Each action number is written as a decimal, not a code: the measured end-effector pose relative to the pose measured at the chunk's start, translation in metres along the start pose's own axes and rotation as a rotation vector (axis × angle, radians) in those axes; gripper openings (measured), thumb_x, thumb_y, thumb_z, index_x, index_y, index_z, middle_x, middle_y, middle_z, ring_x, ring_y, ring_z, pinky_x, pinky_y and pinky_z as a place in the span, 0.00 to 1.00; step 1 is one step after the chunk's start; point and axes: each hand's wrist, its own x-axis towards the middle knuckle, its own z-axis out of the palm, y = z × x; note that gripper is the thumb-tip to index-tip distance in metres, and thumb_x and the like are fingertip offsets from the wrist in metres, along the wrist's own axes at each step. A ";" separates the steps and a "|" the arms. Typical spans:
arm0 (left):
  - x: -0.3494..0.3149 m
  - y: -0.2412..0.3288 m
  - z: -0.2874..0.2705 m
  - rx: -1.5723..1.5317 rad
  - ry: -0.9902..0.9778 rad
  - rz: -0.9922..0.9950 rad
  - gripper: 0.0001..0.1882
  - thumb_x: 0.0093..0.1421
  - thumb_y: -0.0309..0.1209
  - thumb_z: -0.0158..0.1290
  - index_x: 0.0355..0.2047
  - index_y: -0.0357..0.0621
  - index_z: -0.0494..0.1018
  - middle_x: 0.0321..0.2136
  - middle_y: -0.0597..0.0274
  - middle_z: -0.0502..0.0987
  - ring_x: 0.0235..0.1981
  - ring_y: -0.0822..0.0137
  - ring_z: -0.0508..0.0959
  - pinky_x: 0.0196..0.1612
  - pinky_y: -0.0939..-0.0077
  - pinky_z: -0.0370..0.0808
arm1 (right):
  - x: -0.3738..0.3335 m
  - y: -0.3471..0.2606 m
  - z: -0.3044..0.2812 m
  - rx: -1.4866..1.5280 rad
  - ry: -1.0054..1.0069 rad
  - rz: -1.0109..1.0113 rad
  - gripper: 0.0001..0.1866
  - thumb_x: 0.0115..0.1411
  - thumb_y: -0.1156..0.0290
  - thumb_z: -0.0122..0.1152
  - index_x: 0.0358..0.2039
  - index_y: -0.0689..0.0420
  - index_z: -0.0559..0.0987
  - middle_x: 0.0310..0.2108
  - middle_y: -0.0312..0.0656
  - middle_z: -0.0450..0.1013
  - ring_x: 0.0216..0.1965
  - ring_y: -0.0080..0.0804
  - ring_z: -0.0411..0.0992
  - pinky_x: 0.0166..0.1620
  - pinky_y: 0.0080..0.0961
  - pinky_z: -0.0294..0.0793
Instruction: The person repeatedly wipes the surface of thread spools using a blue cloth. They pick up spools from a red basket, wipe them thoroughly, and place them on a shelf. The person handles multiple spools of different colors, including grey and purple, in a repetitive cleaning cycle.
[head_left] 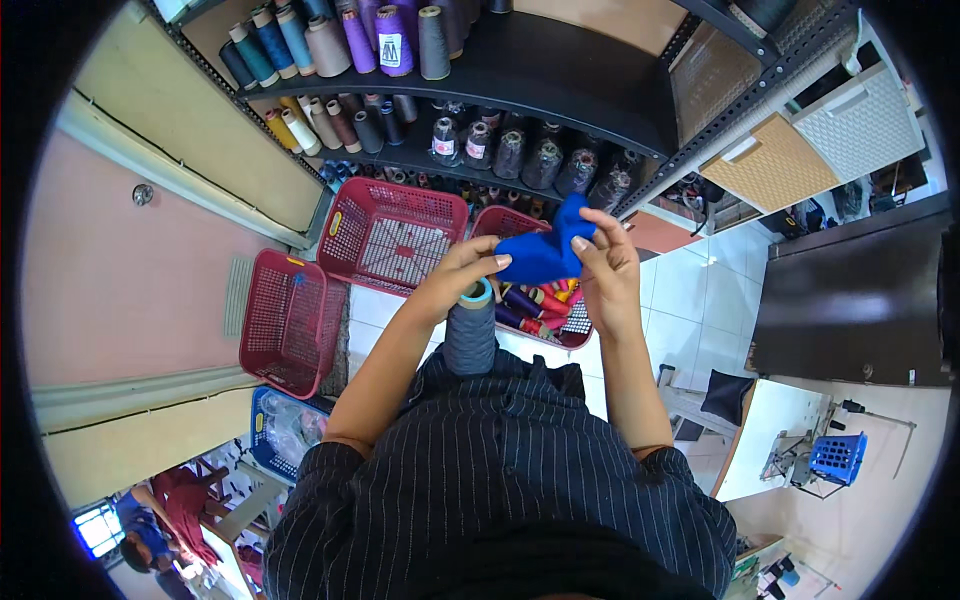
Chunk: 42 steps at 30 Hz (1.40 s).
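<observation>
A bright blue piece of cloth is stretched between my hands in front of my body. My left hand pinches its left end between thumb and fingers. At the other end, my right hand grips a folded-up part of it, thumb toward me and fingertips raised. A dark grey cone of thread with a light blue rim stands just under my left hand, close against my striped clothing. Whether the left fingers also touch the cone, I cannot tell. Below the cloth, a red basket holds several red, purple and yellow thread cones, partly hidden by it.
Ahead, black shelves carry rows of thread cones in many colours. Red plastic baskets stand on the floor to the left, with a blue basket nearer. A white table is at right. Another person works far lower left.
</observation>
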 end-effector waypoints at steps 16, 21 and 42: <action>0.026 0.011 0.047 0.066 0.184 0.352 0.12 0.56 0.20 0.56 0.28 0.48 0.64 0.26 0.70 0.70 0.28 0.79 0.71 0.33 0.82 0.70 | -0.036 -0.041 -0.044 -1.142 0.083 -0.323 0.07 0.49 0.79 0.65 0.30 0.64 0.79 0.27 0.44 0.66 0.30 0.34 0.66 0.38 0.25 0.66; 0.035 0.016 0.050 -0.192 0.269 0.401 0.10 0.56 0.21 0.52 0.28 0.47 0.61 0.23 0.68 0.67 0.26 0.75 0.72 0.33 0.79 0.71 | -0.047 -0.048 -0.048 -0.794 0.110 -0.589 0.08 0.58 0.72 0.60 0.28 0.65 0.74 0.32 0.43 0.70 0.36 0.31 0.69 0.43 0.25 0.67; -0.007 0.053 0.105 0.190 -0.066 1.207 0.22 0.60 0.50 0.48 0.23 0.43 0.68 0.23 0.59 0.75 0.22 0.55 0.80 0.36 0.71 0.64 | -0.040 0.025 -0.054 0.158 -0.222 0.284 0.20 0.64 0.58 0.50 0.49 0.60 0.71 0.44 0.44 0.72 0.47 0.31 0.71 0.51 0.28 0.70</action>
